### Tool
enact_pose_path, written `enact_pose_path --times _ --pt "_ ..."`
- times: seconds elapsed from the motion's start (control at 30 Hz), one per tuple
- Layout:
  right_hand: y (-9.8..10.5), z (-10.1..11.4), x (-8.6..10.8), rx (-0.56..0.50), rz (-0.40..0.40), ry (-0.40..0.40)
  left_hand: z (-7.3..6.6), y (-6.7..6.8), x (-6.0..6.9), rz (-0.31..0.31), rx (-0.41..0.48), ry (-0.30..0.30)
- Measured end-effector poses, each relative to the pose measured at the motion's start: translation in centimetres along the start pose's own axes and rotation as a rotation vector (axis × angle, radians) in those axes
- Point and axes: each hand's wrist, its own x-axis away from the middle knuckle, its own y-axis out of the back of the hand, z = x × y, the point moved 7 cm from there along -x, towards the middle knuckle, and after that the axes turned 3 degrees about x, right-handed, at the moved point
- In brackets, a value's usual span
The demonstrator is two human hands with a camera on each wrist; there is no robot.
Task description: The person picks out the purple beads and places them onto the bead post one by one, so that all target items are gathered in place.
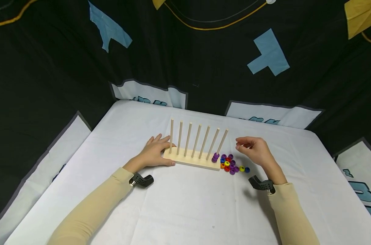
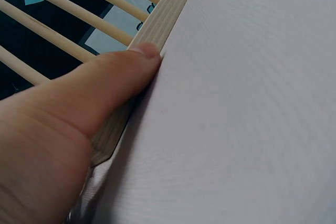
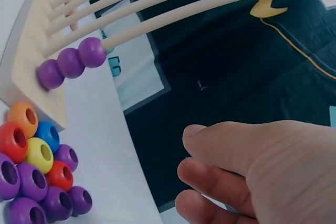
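A light wooden base (image 1: 191, 161) with several upright pegs stands on the white table. The left hand (image 1: 154, 153) grips its left end, the thumb (image 2: 121, 77) lying along the front edge. Three purple beads (image 3: 71, 63) are stacked on the rightmost peg. To the right of the base lie loose beads in purple, red, blue, orange and yellow, among them a yellow bead (image 3: 39, 155). The right hand (image 1: 255, 149) is held to the right of the pegs, above the table, its fingers bent and nothing visible between them.
A yellow bead (image 1: 241, 168) and a blue bead (image 1: 247, 169) lie at the right edge of the loose group. A black curtain (image 1: 188, 68) with blue and yellow patches hangs behind the white table (image 1: 185, 204).
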Motion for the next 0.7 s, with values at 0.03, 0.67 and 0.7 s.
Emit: enact_pose_path --times 0.03,0.67,0.7 --pt "-0.1 -0.1 0.0 0.002 0.005 -0.006 0.0 0.0 0.0 0.001 0.001 0.001" --pt "-3.0 -2.1 -0.5 0.050 0.126 -0.049 0.0 0.0 0.0 0.008 -0.002 0.010" --pt "-3.2 -2.2 -0.5 0.048 0.137 -0.057 0.0 0.0 -0.1 0.007 -0.006 0.009"
